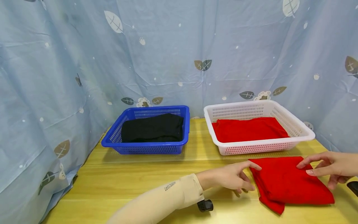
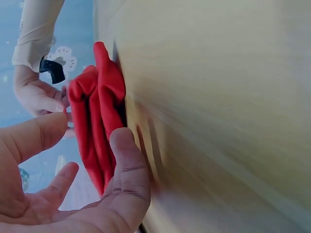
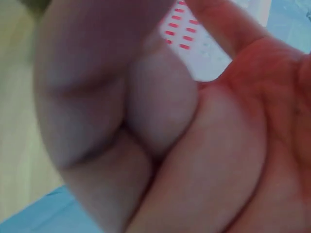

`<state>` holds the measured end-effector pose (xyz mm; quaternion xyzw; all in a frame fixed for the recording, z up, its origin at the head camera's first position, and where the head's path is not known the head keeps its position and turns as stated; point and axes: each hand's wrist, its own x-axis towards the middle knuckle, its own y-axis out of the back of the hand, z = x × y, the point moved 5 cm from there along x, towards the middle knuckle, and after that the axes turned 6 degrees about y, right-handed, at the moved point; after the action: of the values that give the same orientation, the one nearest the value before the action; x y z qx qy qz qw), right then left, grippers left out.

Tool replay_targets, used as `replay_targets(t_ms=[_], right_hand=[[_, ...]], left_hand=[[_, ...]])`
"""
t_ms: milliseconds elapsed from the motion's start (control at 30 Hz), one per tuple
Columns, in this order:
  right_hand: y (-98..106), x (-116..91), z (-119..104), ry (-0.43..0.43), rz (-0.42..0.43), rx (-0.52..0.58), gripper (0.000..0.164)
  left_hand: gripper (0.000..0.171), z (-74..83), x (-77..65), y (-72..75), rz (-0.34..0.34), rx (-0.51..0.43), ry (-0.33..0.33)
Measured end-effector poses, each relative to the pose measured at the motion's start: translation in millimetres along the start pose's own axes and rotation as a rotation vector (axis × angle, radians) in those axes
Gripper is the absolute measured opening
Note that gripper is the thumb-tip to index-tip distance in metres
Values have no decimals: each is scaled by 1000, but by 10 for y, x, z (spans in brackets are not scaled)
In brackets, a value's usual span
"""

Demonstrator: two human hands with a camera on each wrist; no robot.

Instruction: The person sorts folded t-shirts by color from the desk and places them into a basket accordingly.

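Note:
A folded red cloth [image 1: 291, 183] lies on the table in front of the white basket, one corner sticking out toward the near edge. My left hand [image 1: 230, 176] is at its left side, the index finger over the top edge and the other fingers loosely bent. The left wrist view shows the cloth's stacked layers [image 2: 95, 121] between thumb and fingers, without a clear pinch. At the right side hovers my right hand [image 1: 332, 166], thumb and index spread near the top surface and the other fingers bent. In the right wrist view its fingers [image 3: 97, 107] hide the cloth.
Behind the cloth stands a white basket [image 1: 303, 132] with a red folded cloth [image 1: 249, 130] inside. To its left, a blue basket [image 1: 145, 147] holds black folded fabric [image 1: 153, 128]. A light blue patterned curtain [image 1: 173, 56] hangs behind the wooden table [image 1: 126, 180].

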<state>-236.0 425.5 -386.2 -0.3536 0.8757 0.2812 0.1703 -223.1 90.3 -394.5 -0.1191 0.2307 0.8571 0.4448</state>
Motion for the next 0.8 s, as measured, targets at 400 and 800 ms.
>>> replay_targets(t_ms=[400, 800], right_hand=[[-102, 31, 16, 93, -55, 101, 34], [-193, 135, -55, 156, -85, 128, 38]], left_hand=[[54, 31, 114, -69, 15, -82, 25], [51, 1, 171, -71, 49, -149, 32]])
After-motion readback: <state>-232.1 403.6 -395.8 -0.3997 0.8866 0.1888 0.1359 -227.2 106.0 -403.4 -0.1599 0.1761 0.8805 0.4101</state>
